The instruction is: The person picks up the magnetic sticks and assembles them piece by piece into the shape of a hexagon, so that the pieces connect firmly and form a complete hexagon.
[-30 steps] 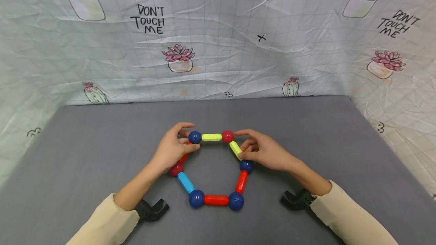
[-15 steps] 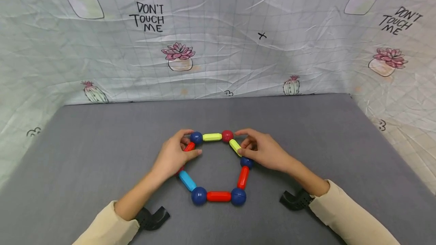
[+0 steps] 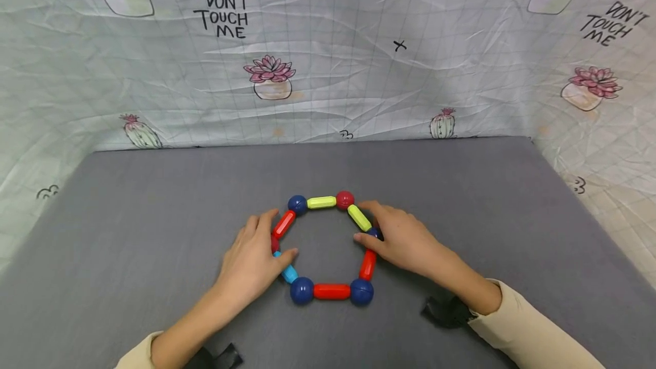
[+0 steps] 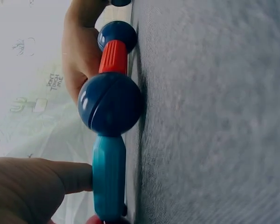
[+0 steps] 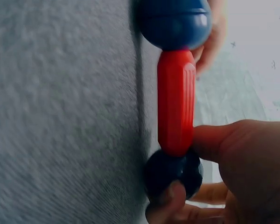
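Note:
A closed ring of magnetic rods [image 3: 332, 291] and balls lies on the grey table, with red, yellow and light-blue rods joining blue and red balls. My left hand [image 3: 245, 266] spans its left side, fingers fairly straight outside a partly covered red ball [image 3: 274, 244]. The left thumb crosses above the light-blue rod [image 4: 109, 175], which a digit touches in the left wrist view. On the right, my right hand [image 3: 410, 238] grips a blue ball [image 5: 165, 173], thumb toward the inside of the ring, at the joint with a red rod [image 5: 175, 102].
A wrinkled printed cloth [image 3: 328, 73] stands behind the table [image 3: 154, 198] and along its sides. Dark wrist-worn devices [image 3: 446, 311] sit under both forearms. At the ring's far side, a yellow rod [image 3: 322, 203] links a blue ball [image 3: 297, 205] and a red ball [image 3: 345, 200].
My left hand has slid toward me from the far-left blue ball to beside the left red ball. My right hand has shifted from the yellow rod onto the right blue ball.

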Demonstrator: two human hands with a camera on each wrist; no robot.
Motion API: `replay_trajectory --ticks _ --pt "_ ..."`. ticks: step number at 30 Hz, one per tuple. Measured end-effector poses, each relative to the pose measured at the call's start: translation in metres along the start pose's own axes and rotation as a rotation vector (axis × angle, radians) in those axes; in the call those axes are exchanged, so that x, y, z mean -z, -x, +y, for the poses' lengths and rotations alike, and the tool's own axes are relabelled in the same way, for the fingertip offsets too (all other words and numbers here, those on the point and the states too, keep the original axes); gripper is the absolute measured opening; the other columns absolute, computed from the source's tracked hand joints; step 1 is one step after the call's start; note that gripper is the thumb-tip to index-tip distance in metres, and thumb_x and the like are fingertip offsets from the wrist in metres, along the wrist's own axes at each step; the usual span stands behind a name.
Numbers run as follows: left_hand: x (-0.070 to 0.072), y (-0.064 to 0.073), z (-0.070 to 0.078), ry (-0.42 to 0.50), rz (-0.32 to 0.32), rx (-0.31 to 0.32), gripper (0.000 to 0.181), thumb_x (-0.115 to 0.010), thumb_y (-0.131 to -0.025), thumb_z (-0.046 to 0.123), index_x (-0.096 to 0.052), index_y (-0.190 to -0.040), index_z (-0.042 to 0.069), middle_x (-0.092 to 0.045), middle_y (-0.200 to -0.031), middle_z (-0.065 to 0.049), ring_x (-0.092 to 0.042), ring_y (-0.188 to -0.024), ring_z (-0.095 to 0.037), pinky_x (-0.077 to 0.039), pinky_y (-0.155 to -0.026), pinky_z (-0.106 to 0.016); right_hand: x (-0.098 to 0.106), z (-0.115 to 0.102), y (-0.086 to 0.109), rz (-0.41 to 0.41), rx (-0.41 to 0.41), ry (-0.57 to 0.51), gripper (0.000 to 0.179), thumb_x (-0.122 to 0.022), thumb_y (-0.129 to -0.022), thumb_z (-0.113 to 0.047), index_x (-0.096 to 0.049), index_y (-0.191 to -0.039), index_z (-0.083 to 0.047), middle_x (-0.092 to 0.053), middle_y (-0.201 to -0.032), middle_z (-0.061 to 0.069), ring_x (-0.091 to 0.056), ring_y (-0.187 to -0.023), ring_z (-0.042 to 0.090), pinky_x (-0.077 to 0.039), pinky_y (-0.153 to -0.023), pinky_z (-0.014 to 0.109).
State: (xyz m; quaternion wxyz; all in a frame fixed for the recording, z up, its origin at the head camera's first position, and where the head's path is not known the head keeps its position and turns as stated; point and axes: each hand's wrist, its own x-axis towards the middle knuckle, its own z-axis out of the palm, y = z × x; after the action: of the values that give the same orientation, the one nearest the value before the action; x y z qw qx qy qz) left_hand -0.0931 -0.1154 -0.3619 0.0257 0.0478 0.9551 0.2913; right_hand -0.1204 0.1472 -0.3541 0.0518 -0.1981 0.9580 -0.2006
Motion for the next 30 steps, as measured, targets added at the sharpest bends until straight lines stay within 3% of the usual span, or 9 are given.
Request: replay_trajectory --ticks 8,18,30 --pt "-0.0040 -0.0031 0.0002 0.020 0.038 -0.005 0.075 -0.078 -0.076 0.024 -0.042 -0.137 0.000 -0.050 -0.093 -0.009 -0.048 -0.084 -0.027 -0.039 -0.054 -0.033 -0.0018 -0.0025 0.0007 0.074 -0.075 0.064 0.045 -0.072 -0.085 -0.029 -0.059 -0.125 -0.013 -0.063 -0.096 0.003 -0.054 -0.073 0.017 -0.045 -0.056 0.035" --pt "-0.0054 -0.0006 0.0010 0.110 0.029 -0.012 0.072 -0.079 -0.075 0.013 -0.044 -0.136 -0.001 -0.051 -0.095 -0.011 -0.045 -0.084 -0.027 -0.038 -0.059 -0.031 -0.0006 -0.0031 0.0007 0.066 -0.060 0.059 0.044 -0.073 -0.085 -0.029 -0.060 -0.122 -0.010 -0.062 -0.094 0.003 -0.054 -0.073 0.016 -0.046 -0.058 0.035" --pt "-0.0095 0.0024 0.0042 0.107 0.009 -0.080 0.068 -0.076 -0.077 0.013 -0.046 -0.136 0.002 -0.048 -0.097 -0.009 -0.044 -0.082 -0.023 -0.038 -0.060 -0.031 -0.0024 -0.0023 0.0000 0.068 -0.049 0.055 0.045 -0.073 -0.086 -0.031 -0.059 -0.122 -0.008 -0.065 -0.101 0.005 -0.057 -0.077 0.017 -0.049 -0.062 0.038"
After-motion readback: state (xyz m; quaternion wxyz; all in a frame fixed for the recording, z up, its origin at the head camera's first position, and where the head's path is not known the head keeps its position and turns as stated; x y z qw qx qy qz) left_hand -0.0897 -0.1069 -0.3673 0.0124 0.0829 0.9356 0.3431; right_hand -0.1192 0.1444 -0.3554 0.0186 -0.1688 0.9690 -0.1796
